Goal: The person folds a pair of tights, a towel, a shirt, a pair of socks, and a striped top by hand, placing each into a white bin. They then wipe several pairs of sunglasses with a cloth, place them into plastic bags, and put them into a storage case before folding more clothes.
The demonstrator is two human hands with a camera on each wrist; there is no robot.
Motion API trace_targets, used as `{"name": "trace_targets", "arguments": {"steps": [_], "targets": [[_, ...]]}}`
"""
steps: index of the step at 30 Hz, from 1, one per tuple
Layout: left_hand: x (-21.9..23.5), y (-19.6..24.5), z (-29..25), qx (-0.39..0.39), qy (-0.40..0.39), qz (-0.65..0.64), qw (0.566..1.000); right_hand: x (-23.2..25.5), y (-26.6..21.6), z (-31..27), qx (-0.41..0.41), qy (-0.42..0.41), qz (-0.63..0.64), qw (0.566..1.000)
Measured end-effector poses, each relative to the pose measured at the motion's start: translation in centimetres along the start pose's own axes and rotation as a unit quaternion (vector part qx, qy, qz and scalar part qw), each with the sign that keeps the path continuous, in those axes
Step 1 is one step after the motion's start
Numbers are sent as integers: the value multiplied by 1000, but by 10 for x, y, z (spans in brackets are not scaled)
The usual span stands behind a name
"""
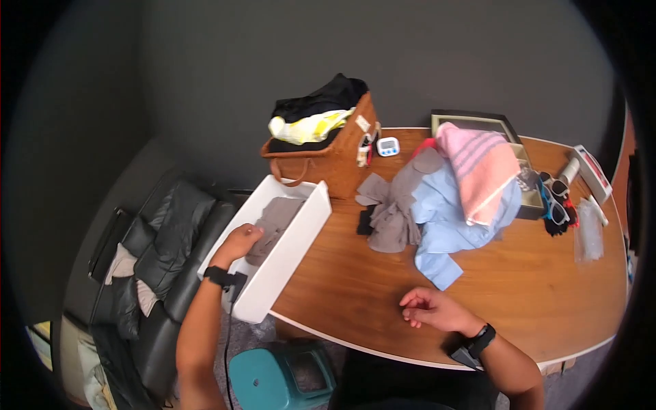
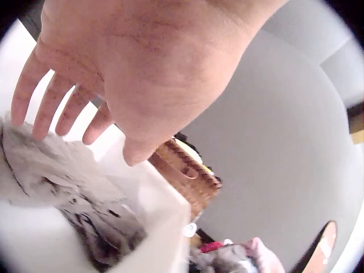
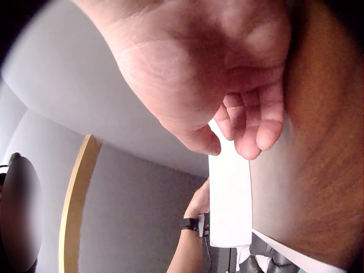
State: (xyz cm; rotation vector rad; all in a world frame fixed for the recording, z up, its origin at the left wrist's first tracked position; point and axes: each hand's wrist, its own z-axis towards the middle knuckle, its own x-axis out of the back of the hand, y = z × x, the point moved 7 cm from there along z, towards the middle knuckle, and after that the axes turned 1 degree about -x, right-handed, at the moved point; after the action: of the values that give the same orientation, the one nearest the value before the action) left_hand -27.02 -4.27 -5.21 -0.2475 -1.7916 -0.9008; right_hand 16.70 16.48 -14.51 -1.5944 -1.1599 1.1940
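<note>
Evidently, care with the grey cloth (image 1: 277, 217) inside the white box (image 1: 295, 265) mattered most at this point. The cloth lay along the floor of the box, creased and bunched in places, and the left hand (image 1: 239, 244) was over it, released, its fingers straight and slightly apart; whether the fingertips pressed on the fabric or only hovered could not be told. Flat, spread fingers suited soft cloth, since a broad, light touch would have smoothed the folds without dragging them into a heap, and working from the middle towards the walls looked the tidier way. The box was narrow, so the wrist did best kept high and clear of its rim. Its near end reached the edge of the worktop (image 1: 342, 280), which made a hard push at that end unwise. The right hand (image 1: 441, 311) was empty, its fingers loosely bent, near the front edge; it would have served well steadying the box's outer wall. More grey cloth (image 1: 396, 222) was heaped beside a light blue garment (image 1: 444, 205), partly under a pink towel (image 1: 478, 167), and any piece drawn from there called for a gentle lift, lest its neighbours slide along with it.
</note>
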Motion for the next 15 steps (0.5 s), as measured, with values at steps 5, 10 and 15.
{"name": "trace_targets", "arguments": {"steps": [5,10,15], "targets": [[-44,81,-32,-97,-140,-73,983,0,0,1,11,-14,-27,999],[-41,123,-35,-204,-50,48,976,0,0,-3,21,-28,-26,999],[-49,230,-56,-303,50,21,951,-4,-5,-4,11,-31,-59,998]]}}
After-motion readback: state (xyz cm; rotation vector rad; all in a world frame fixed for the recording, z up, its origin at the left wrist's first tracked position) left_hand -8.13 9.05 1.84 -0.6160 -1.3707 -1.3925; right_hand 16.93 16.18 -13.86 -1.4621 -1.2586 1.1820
